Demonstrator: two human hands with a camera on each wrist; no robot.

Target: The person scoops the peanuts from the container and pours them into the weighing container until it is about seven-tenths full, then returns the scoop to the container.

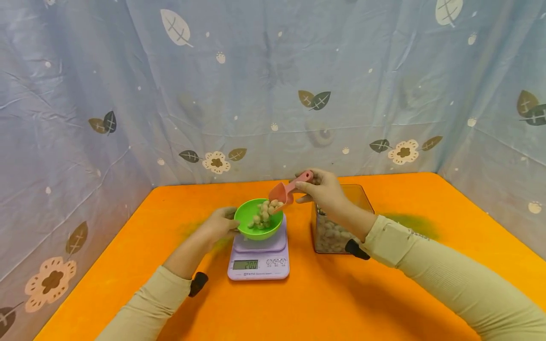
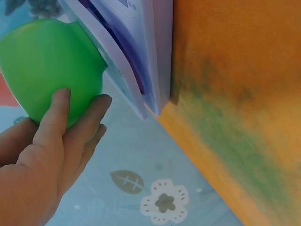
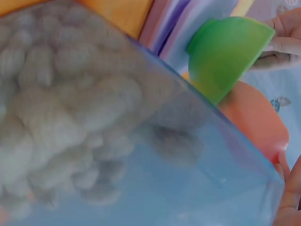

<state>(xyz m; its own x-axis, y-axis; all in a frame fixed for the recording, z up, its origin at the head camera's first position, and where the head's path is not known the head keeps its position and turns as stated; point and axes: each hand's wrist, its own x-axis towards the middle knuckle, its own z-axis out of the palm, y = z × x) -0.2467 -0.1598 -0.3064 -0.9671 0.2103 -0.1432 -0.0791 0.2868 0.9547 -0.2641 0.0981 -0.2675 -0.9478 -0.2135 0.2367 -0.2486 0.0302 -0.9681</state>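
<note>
A green bowl (image 1: 259, 219) of pale round nuts sits on a lilac kitchen scale (image 1: 258, 258) whose display reads 200. My left hand (image 1: 226, 223) rests against the bowl's left side; in the left wrist view its straight fingers (image 2: 61, 122) lie on the green bowl (image 2: 47, 66). My right hand (image 1: 310, 186) pinches the handle of a pink scoop (image 1: 282, 191), tilted over the bowl's far rim with nuts spilling out. In the right wrist view the pink scoop (image 3: 256, 122) shows behind the green bowl (image 3: 225, 52).
A clear square container (image 1: 341, 227) of the same nuts (image 3: 70, 108) stands just right of the scale, under my right wrist. The orange table (image 1: 384, 293) is walled on three sides by a blue leaf-print cloth (image 1: 273, 94).
</note>
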